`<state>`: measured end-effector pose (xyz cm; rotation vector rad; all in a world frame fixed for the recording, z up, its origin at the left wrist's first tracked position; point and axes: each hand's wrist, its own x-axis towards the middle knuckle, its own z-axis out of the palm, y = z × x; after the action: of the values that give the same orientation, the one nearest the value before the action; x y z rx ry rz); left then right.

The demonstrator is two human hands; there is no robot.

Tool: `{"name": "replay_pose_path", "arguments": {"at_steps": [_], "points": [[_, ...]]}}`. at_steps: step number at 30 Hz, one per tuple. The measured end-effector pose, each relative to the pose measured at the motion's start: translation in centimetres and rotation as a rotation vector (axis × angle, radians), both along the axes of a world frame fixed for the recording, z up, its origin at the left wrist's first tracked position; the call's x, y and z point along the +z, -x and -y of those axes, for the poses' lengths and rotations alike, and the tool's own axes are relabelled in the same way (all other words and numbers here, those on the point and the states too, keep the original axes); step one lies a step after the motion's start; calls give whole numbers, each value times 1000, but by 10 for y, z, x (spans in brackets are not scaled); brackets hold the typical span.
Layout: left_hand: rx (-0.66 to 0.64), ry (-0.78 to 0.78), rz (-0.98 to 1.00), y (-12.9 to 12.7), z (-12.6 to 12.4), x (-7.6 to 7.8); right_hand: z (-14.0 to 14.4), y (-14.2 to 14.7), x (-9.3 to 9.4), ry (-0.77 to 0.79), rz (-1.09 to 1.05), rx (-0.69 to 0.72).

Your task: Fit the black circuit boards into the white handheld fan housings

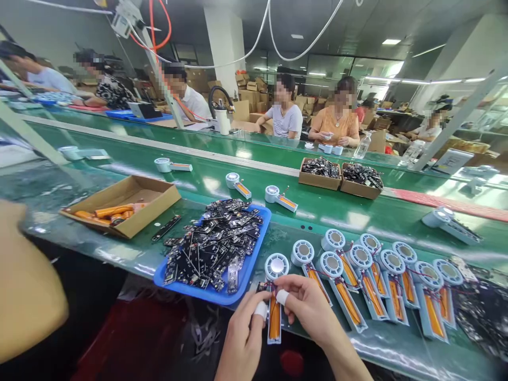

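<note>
A light-blue handheld fan body lies at the bench's front edge, its round head away from me. An orange battery fills its open handle. My left hand is closed at the left of the handle, its fingertips on a small black circuit board. From the right, my right hand pinches at the thin wires by the fan's neck; the fingertips partly hide them. White wraps cover a finger or thumb on each hand. Beside my left hand, a blue tray holds a heap of black circuit boards.
More fan bodies with batteries crowd the right, beside piled boards. A cardboard box of orange batteries stands left. Several fan bodies and two board-filled boxes sit on the green belt. Co-workers sit opposite; a blurred arm is near left.
</note>
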<state>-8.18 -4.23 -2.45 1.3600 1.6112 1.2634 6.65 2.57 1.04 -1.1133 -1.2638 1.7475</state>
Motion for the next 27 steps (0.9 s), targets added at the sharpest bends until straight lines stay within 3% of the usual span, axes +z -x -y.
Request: {"name": "replay_pose_path", "arguments": {"at_steps": [7,16,19,24,27], "points": [[-20,-29,-136,1,-8,7,9,-4,2,-84,53,22],[-22,110,-65,10,-5,-3,26,-8,1,-579,467,86],[-27,55,-97,11,-7,-3,24,-8,1,-632,506,34],[-47,40,-218,13,-5,-11,24,-7,4,-665,539,137],[-44,63,-202,15,-3,-17,25,-5,0,-744,563,114]]}}
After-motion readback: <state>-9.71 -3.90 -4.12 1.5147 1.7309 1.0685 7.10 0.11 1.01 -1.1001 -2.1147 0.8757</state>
